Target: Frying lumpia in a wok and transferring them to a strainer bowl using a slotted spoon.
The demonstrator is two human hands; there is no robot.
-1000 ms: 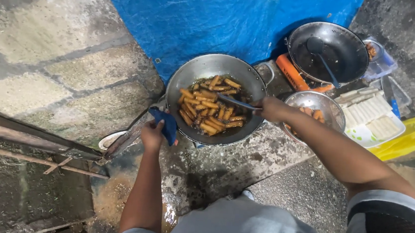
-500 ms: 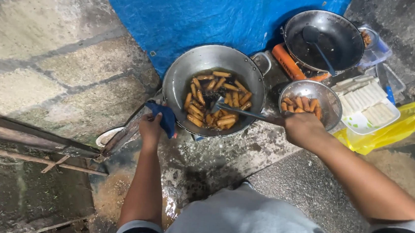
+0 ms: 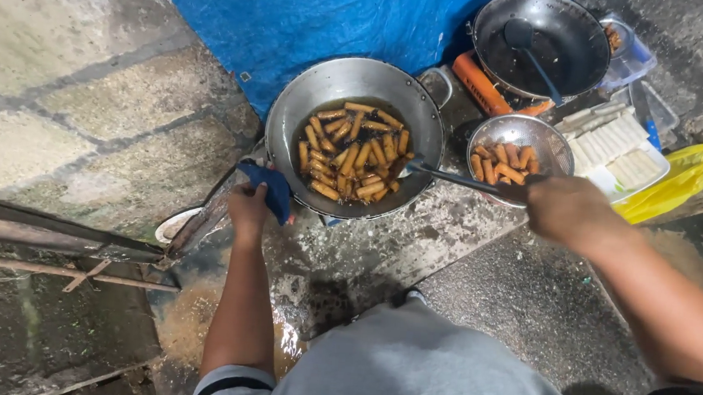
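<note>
My left hand gripped a blue cloth at the wok, my right hand held a spoon over frying rolls

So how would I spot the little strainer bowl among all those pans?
Start at the blue tarp along the top. Below it sits the big silver wok of frying rolls; just to its right, past the right hand, is the strainer bowl. It alone is small, mesh-sided and holds a few drained rolls without oil.

Yellow plastic bag beside white tray, far right
</note>
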